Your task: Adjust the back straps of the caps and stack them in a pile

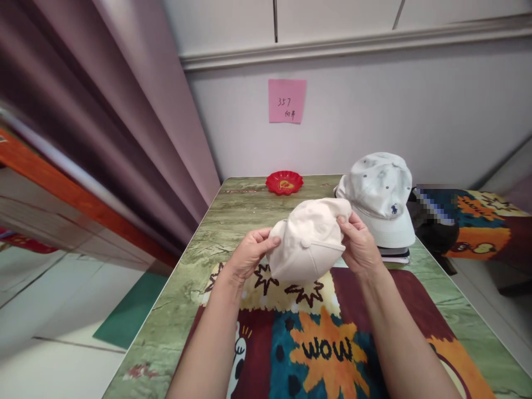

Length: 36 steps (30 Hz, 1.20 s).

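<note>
A cream-white baseball cap [310, 241] is held up above the table between my two hands, its button and panel seams toward me. My left hand [251, 252] pinches the cap's left edge between thumb and fingers. On the opposite edge, my right hand [359, 241] grips the fabric with its thumb on top. Just beyond my right hand sits a stack of caps; the top one is a white cap [380, 183] with a small dark blue horse-and-rider logo. Darker and pale brims show beneath it.
A red scalloped dish [285, 183] stands at the table's far edge. Under my arms lies a colourful mat [305, 327] reading "WOW". A pink note [287, 101] is stuck to the wall. Purple curtains [153, 111] hang at left; a dark object [436, 227] is beside the table at right.
</note>
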{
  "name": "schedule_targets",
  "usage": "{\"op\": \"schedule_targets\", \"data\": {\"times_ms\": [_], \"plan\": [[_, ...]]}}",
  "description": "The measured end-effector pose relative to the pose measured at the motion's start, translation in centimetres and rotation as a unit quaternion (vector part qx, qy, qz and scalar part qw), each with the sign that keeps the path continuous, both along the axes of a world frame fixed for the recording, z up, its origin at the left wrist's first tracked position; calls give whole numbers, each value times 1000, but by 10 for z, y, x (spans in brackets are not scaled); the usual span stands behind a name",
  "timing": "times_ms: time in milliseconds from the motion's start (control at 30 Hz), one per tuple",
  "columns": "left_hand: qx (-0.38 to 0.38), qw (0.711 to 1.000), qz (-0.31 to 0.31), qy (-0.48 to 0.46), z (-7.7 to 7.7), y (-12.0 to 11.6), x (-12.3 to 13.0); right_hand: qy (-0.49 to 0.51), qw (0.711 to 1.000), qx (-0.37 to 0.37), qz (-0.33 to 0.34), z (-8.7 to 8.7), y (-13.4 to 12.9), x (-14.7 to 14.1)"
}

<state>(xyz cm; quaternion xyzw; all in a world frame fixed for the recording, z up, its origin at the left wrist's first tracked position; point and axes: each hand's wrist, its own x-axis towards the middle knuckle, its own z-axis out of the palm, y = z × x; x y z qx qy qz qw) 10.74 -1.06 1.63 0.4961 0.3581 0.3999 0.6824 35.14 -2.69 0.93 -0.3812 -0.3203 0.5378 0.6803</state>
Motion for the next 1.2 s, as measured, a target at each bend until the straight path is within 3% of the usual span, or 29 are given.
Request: {"op": "schedule_targets", "data": {"times_ms": [133,200,467,600,833,900,1100,1200], "plan": [[99,987,126,-18,10,-3,2,-13,996,65,-62,0,-1,1],[129,979,154,-23,10,-2,0,-43,995,75,-49,-2,0,7],[117,984,109,82,8,-2,-2,-195,966,-13,171,-4,-7,33],[125,983,108,82,14,-5,-1,-298,924,-67,231,2,-12,27],[136,983,95,82,20,-10,4,-433,843,-52,315,2,-15,15],[137,983,84,94,20,-11,4,-419,852,-43,312,-1,-15,10],[189,961,104,173,22,-13,3,-191,961,-33,200,4,-14,-5],[206,950,123,199,21,-14,4,-117,977,-28,179,13,-17,-9]]}}
